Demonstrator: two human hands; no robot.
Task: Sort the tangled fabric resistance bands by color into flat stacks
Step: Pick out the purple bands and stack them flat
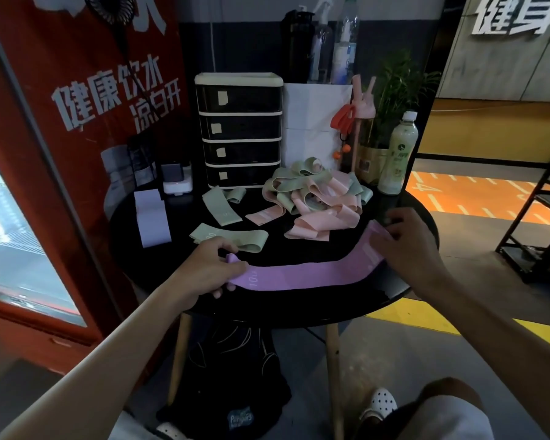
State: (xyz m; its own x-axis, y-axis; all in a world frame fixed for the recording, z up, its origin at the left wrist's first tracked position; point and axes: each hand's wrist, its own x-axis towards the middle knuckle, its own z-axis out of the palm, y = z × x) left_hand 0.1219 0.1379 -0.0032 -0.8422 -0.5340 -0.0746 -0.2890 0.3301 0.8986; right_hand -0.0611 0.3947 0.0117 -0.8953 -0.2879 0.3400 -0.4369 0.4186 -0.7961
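A purple fabric band lies stretched flat across the near part of the round black table. My left hand grips its left end and my right hand grips its right end. Behind it, a tangled heap of green and pink bands sits at the table's back right. A loose pink band lies beside the heap. One green band lies flat near the drawer unit and another green band lies just beyond my left hand.
A black drawer unit stands at the back of the table, with a white box, a pale bottle and a potted plant to its right. White paper lies at the left. A black rack stands far right.
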